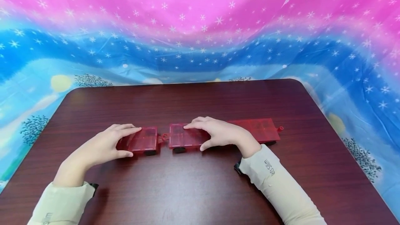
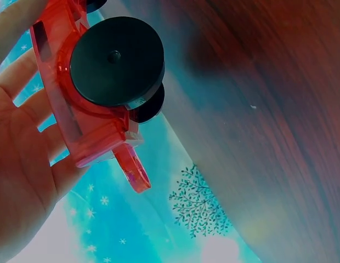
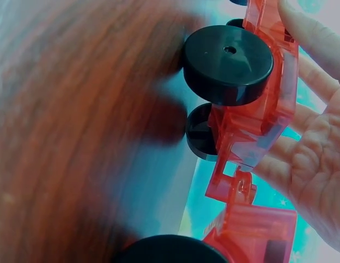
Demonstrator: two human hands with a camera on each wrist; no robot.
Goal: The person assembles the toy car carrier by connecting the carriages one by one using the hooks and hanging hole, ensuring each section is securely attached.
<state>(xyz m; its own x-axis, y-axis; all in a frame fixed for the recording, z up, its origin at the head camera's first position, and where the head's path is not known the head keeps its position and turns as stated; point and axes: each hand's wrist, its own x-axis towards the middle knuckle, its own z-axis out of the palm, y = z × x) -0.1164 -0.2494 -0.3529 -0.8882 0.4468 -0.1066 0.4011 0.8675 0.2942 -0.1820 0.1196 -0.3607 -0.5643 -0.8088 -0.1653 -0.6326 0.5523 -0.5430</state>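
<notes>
Three see-through red toy train cars with black wheels stand in a row on the table. My left hand [image 1: 104, 145] grips the left car [image 1: 144, 140], thumb on the near side and fingers on the far side. In the left wrist view, a red coupling loop [image 2: 134, 171] sticks out from that car's outer end. My right hand [image 1: 223, 133] holds the middle car [image 1: 180, 136] across its width, covering part of it. Behind it, the right car [image 3: 255, 227] hooks onto the middle car in the right wrist view. A ring coupling [image 1: 164, 136] lies between the left and middle cars.
The dark brown wooden table [image 1: 175, 186] has rounded far corners. A pink and blue snowflake-patterned cloth [image 1: 200, 41] hangs behind it and along its sides. A small red peg [image 1: 280, 128] projects from the right end of the row.
</notes>
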